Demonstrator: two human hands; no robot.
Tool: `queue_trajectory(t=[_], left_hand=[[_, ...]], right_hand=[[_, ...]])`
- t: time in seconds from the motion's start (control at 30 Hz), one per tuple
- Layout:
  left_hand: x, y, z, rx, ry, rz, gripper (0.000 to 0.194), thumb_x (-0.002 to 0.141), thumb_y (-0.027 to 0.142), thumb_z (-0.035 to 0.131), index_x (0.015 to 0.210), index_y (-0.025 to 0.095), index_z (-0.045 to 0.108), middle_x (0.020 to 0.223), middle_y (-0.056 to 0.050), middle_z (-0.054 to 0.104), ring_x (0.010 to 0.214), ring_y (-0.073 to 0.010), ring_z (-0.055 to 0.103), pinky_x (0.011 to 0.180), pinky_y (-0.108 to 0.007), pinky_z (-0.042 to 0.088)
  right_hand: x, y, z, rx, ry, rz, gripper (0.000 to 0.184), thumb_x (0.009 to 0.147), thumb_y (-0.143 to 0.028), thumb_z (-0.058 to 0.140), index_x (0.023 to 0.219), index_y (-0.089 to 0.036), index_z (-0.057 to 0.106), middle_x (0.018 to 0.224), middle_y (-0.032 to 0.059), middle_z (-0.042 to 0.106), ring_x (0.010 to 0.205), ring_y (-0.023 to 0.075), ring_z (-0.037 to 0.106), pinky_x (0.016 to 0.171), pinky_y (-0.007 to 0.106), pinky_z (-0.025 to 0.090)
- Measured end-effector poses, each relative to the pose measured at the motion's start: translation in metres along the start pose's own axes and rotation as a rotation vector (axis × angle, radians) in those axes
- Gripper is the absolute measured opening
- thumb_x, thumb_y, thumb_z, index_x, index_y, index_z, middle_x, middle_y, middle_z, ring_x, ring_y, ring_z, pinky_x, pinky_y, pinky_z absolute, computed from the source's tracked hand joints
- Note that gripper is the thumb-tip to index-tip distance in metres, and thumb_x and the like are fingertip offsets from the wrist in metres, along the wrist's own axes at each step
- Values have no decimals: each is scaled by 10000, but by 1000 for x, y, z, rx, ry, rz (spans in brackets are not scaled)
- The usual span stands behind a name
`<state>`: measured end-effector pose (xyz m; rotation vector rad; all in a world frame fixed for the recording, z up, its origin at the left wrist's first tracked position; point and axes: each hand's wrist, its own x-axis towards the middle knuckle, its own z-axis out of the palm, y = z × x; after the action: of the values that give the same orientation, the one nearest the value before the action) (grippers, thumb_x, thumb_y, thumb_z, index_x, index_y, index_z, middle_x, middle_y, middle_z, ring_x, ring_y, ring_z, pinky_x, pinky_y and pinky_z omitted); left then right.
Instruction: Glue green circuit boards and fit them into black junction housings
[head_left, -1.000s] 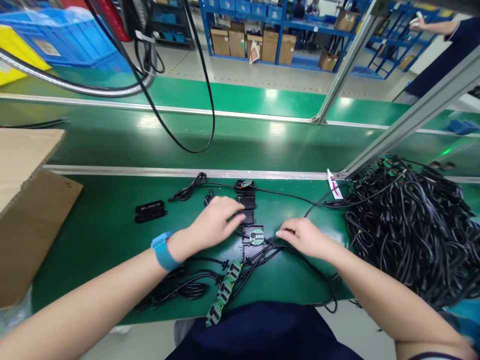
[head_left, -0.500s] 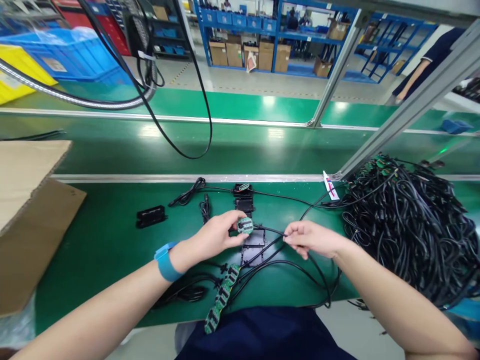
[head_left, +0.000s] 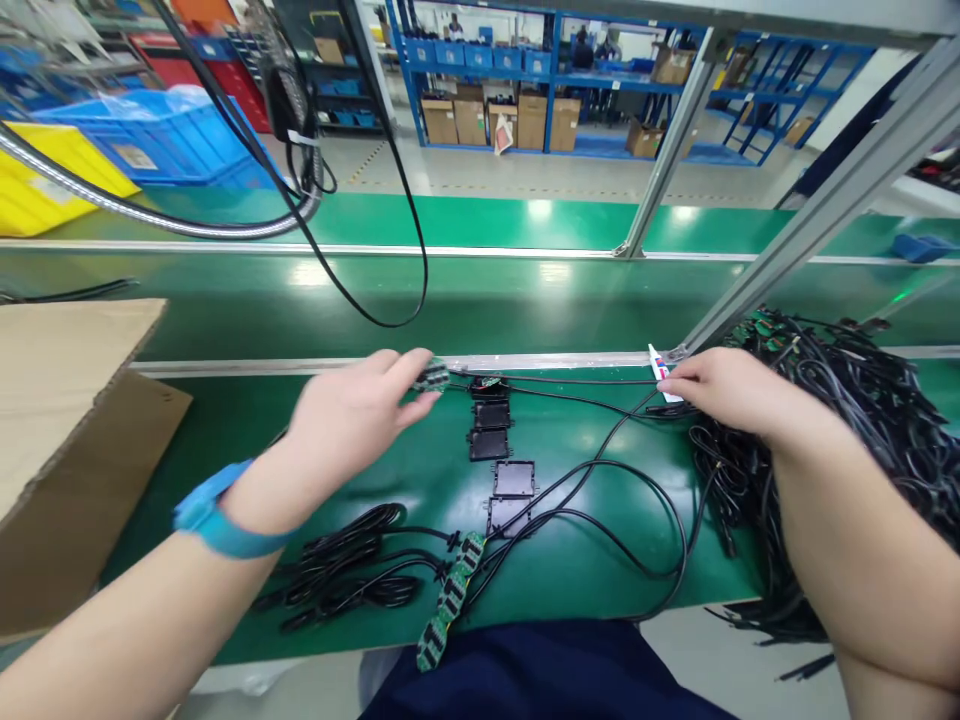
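Observation:
My left hand [head_left: 367, 402] is raised over the far side of the bench and pinches a small round green circuit board [head_left: 433, 376]. A black cable [head_left: 559, 379] stretches from that board to my right hand [head_left: 724, 388], whose fingers are closed on it beside a white glue-like tube [head_left: 660, 368]. Between my hands stand a black plastic case [head_left: 490, 390] with a board inside and several open case halves [head_left: 489, 444]. Nearer my body lies a strip of joined green boards [head_left: 452, 597].
A big heap of black cables [head_left: 832, 440] covers the right side. Coiled cables [head_left: 352, 560] lie at the front left, near a cardboard box [head_left: 142, 450]. A metal post [head_left: 667, 150] rises behind the bench, and a black cable loop [head_left: 420, 270] hangs down.
My left hand has moved up and left with the circuit board. My right hand has gone right and away from me along the cable, which is now drawn nearly straight.

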<state>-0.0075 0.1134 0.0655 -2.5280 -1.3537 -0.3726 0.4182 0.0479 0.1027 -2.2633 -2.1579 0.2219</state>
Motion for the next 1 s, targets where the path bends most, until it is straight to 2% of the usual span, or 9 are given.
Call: queue_trajectory(t=[0.2,0.3,0.4,0.5,0.57,0.63,0.77,0.87,1.0], left_hand=[[16,23,92,-224,-286,140,444,946,445,563,1316,199,586,1030,-97,668,919,-246,659,770,-313,500],[17,31,115,-316,-329,103,466,957,427,551,1354,183,568,1087,-122,633,969,-254,642,845,-343,501],[6,37,106,-279,-253,57,514,935,401,590,1382,154,534,1205,-176,594,1063,-306,604,889,-405,484],[-28,45,76,-365,-215,-70,400,960,445,539,1185,127,629,1065,-150,648,950,-275,618,819,-381,484],[-62,54,54,-515,-367,-155,424,984,526,450,933,163,663,801,-69,646,723,-210,600,689,-334,470],[-95,64,40,-583,-479,-116,469,913,630,524,897,182,660,815,-66,652,764,-223,609,718,-350,475],[-136,77,37,-571,-396,62,623,705,682,745,1064,184,637,1174,-142,605,1122,-332,540,972,-484,417],[-144,82,41,-644,-366,60,419,822,551,711,973,186,574,1034,-81,610,1002,-256,553,941,-447,415],[-154,84,43,-614,-164,8,377,859,499,691,977,184,521,952,-62,614,921,-234,547,857,-413,414]], right_hand=[[18,-21,58,-307,-143,274,285,937,-330,562,911,-133,766,950,182,716,883,294,653,713,360,426],[5,-37,83,-388,50,183,262,933,-248,544,938,-81,745,1036,243,678,1004,358,597,795,436,412],[-16,-57,106,-225,241,-126,250,956,-240,520,981,-102,727,1155,226,655,1088,345,544,867,455,396],[-36,-82,123,148,77,-482,231,989,-266,516,962,-152,715,1038,127,706,978,245,578,875,388,412],[-45,-101,128,358,-67,-619,231,1004,-290,521,940,-170,708,925,75,716,904,204,586,867,355,417],[-48,-122,128,477,-145,-685,228,1003,-312,539,932,-176,708,897,60,715,902,193,585,880,345,414],[-44,-167,124,439,-280,-814,251,965,-390,608,918,-170,719,877,75,706,946,212,575,896,351,400],[-43,-195,126,281,-379,-822,341,942,-469,620,867,-150,713,849,98,704,937,242,581,844,359,393],[-48,-215,130,217,-423,-656,409,915,-539,623,906,-136,690,878,119,718,933,271,611,829,380,386]])
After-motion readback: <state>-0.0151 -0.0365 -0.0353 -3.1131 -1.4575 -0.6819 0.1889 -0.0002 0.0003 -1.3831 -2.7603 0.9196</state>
